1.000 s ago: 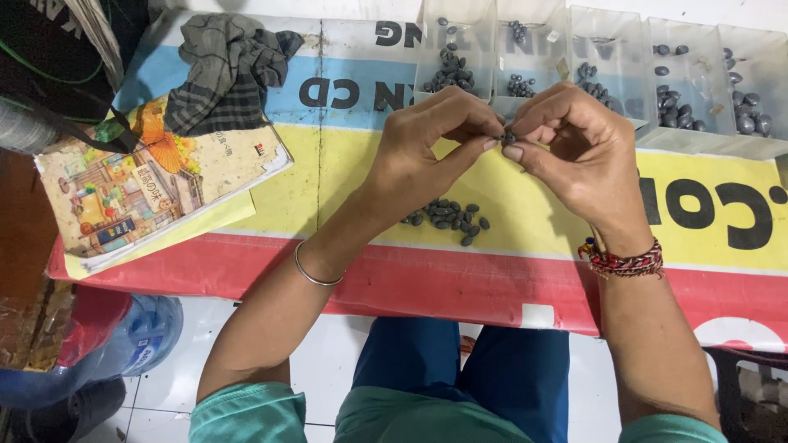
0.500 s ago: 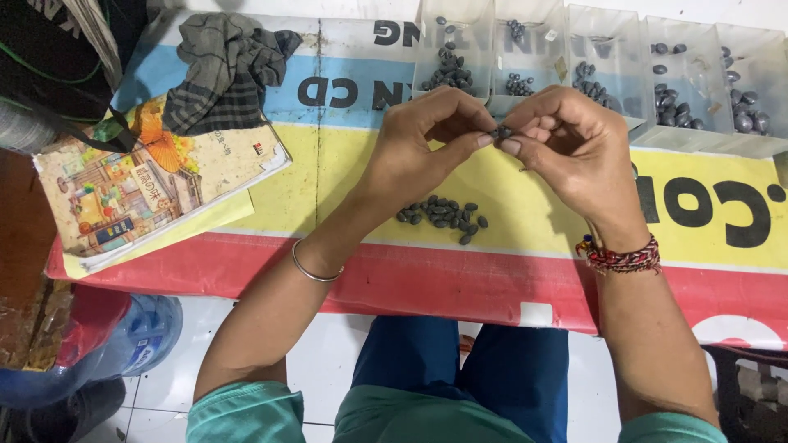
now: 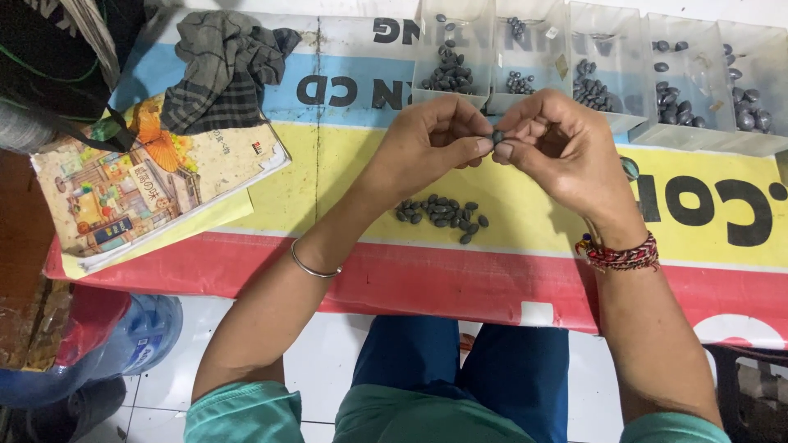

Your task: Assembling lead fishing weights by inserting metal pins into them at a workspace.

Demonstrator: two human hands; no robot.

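Above the banner-covered table [image 3: 525, 246], both hands meet fingertip to fingertip, left hand [image 3: 427, 148] and right hand [image 3: 566, 152] pinching one dark bead [image 3: 497, 136] between them, equally near, directly over the loose bead pile [image 3: 441, 216].

Bright, even light across the frame, sharp nearly everywhere.

Soft light falls from above onto the worktop [image 3: 345, 176], and colours read clean and saturated. Shadows are faint: a soft one sits under the left hand [image 3: 427, 148] and right hand [image 3: 566, 152], another under the grey cloth [image 3: 222, 66] at upper left. The clear plastic trays [image 3: 607, 49] along the top edge catch a pale sheen, no harsh glare. Upper left corner drops into deep shade, and lower left is dim too. Focus is crisp at centre; edges bend slightly, wide-lens style.
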